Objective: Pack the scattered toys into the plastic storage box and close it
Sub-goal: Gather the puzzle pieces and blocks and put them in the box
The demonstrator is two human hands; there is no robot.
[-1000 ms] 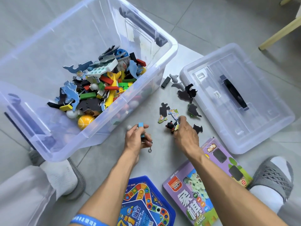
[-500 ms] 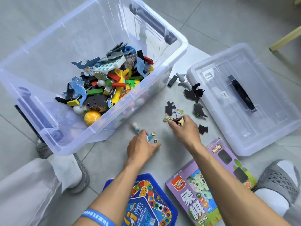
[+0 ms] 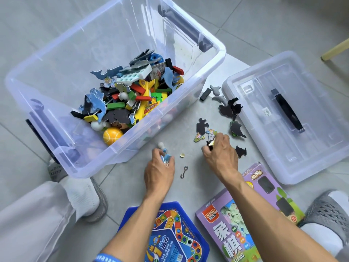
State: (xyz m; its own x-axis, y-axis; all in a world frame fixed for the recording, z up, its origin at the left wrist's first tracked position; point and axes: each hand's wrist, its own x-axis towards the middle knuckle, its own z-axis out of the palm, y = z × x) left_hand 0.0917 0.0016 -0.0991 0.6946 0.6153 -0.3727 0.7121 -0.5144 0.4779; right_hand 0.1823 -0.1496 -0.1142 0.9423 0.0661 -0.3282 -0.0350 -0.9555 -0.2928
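Gathering is under way: the left hand curls its fingers round a small blue toy; the right hand pinches puzzle pieces off the floor; the open storage box lies beyond the left fingers; next, probably, drop both handfuls in.

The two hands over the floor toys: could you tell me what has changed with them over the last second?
The left hand let the small metal hook drop to the floor and now grips a light blue toy piece. The right hand has drawn slightly back from the puzzle pieces and keeps pinching a few. The storage box, its lid and both game boxes stayed put.
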